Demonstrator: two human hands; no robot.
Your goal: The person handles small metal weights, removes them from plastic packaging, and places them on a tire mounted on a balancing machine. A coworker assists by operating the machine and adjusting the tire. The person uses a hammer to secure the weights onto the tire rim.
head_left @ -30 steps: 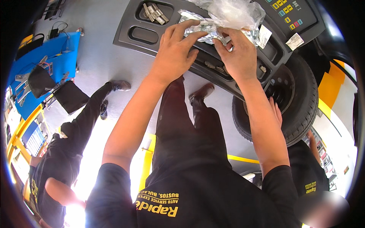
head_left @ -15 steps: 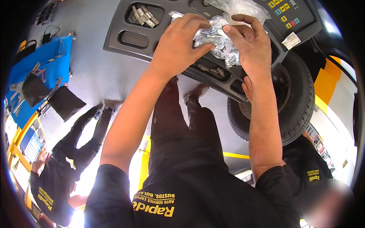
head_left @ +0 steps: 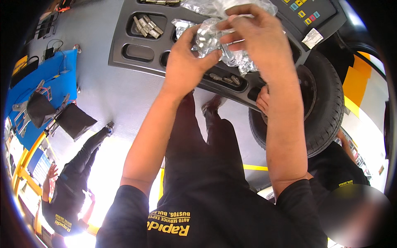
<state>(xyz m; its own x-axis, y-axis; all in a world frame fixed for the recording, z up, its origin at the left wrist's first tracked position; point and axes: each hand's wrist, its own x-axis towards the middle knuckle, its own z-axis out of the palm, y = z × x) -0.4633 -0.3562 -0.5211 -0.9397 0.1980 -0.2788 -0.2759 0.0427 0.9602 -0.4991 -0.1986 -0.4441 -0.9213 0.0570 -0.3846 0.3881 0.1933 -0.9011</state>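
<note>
A crumpled clear plastic bag (head_left: 208,38), with shiny contents I cannot make out, is held up over the dark tray (head_left: 120,62) of a wheel balancer. My left hand (head_left: 188,62) grips its left side, thumb in front and fingers behind. At the bag's right, my right hand (head_left: 264,39) has its fingers stretched out and apart, slightly blurred, close to the plastic. More clear plastic (head_left: 240,62) lies below and between the hands. Grey metal clip-on wheel weights (head_left: 147,27) fill one tray compartment, and a few small metal pieces (head_left: 225,78) lie in a front one.
A mounted tyre (head_left: 324,105) stands right of the tray; a co-worker's hand (head_left: 263,100) is at the tray's edge beside it. The balancer's panel (head_left: 306,12) is at the upper right. Another person (head_left: 70,194) stands left, near a blue table (head_left: 66,66) and black seats (head_left: 74,120).
My right hand has shifted up and left, its fingers coming apart from their pinch on the bag. My left hand still grips the bag. The person at left has moved.
</note>
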